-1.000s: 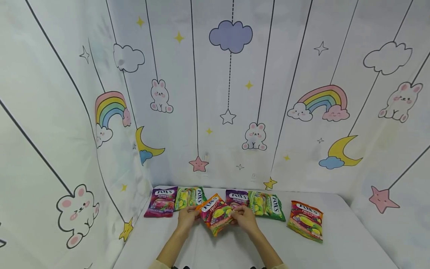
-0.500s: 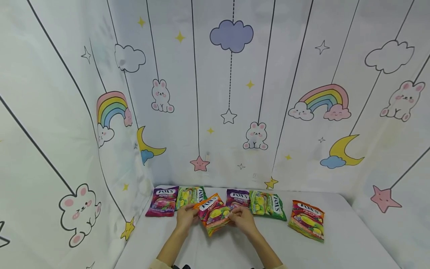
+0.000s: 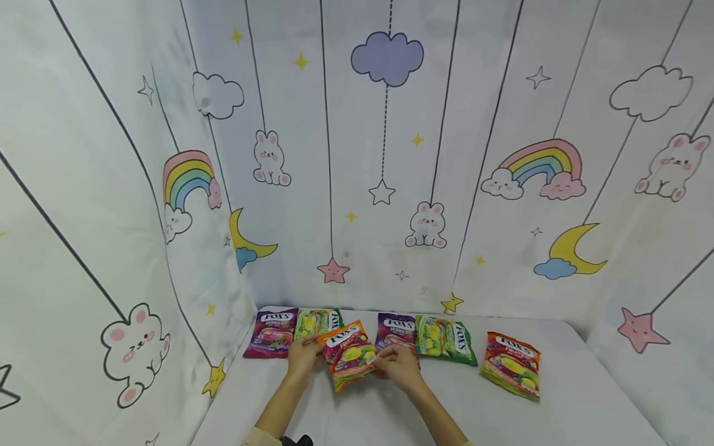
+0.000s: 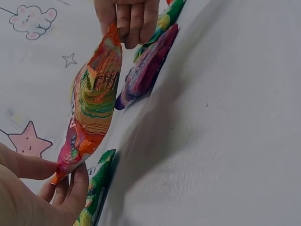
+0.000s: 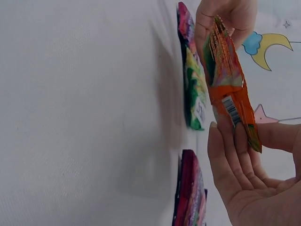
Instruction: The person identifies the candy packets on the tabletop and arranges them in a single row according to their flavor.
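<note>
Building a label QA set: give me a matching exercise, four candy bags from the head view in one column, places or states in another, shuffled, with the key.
Things:
1. orange bag
2. far-left purple bag
3. second orange bag
4. right green bag

Places or states:
A. lies alone on the table, farthest right
B. held off the table between left hand and right hand
C. flat at the left end of the row, by the backdrop corner
D. flat, just right of the middle purple bag

Pairs: 1-B, 2-C, 3-A, 4-D
</note>
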Available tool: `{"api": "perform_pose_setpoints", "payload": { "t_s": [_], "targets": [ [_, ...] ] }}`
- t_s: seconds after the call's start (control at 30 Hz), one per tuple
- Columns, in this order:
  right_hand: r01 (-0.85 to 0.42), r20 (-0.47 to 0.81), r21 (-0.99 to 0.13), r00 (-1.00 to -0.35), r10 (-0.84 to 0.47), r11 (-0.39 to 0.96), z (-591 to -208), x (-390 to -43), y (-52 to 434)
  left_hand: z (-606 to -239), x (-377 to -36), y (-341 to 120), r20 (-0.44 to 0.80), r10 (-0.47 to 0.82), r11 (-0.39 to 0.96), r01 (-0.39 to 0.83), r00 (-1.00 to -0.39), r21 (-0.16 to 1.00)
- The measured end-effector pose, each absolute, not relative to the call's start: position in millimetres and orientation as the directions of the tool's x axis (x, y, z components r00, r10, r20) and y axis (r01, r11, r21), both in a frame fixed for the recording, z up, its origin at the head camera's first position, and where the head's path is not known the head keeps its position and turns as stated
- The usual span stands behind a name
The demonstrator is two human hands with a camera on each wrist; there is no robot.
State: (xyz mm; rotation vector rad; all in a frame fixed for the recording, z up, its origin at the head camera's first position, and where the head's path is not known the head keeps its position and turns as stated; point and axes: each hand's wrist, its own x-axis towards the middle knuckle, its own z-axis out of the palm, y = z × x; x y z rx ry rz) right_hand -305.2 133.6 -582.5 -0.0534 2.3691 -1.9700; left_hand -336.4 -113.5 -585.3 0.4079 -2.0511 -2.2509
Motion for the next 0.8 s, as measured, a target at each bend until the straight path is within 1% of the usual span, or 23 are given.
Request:
{"api": "perform_pose_setpoints", "payload": {
  "t_s": [0.23,0.53,0.8],
  "targets": [
    [-0.003,-0.011,-0.989,-0.996,-0.091,0.146,-581,-301,132,-583,-336,-116,-0.132,-0.217,-0.127,-0.107,-0.967,0.986],
    [0.023,-0.039,-0.989,-0.993,-0.108,0.146,-580,-299,127,-586,-337,-122,-0.14,-0.221,-0.147,-0.109,-0.965,0.983],
    [0.022,-0.04,-0.991,-0.99,-0.135,0.132,-581,-298,119,-581,-335,-129,-0.163,-0.22,-0.163,-0.128,-0.962,0.978]
  ]
}}
